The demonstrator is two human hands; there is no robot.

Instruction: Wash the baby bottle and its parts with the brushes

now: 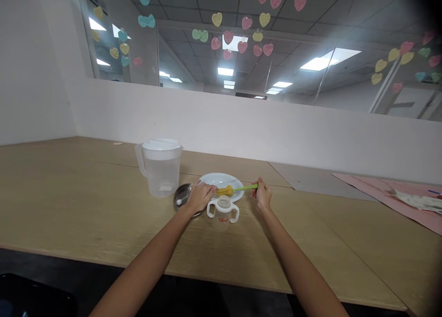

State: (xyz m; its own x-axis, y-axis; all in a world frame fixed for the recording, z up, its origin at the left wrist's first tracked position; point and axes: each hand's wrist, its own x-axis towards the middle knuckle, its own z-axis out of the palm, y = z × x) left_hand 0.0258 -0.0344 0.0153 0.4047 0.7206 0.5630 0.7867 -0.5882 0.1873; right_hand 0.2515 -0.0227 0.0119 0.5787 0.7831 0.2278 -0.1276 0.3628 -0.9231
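My right hand [262, 195] is closed round the green handle of a bottle brush [225, 190] with a yellow sponge head. The brush lies nearly level over a white plate [238, 197]. My left hand [200, 196] is closed at the tip of the sponge, its fingertips partly hidden. Beneath that hand is a round metal bowl [179, 206] with a small white and clear part in it. Just in front of the brush, a clear baby bottle [221, 219] with two white handles and red lettering stands upright without a lid.
A lidded clear plastic pitcher [162, 174] stands behind and left of the bowl. Far right, a pink cloth [373, 188] carries a whitish item and a blue pen. A white wall with a window above it [221, 59] bounds the wooden table [103, 206] at the back.
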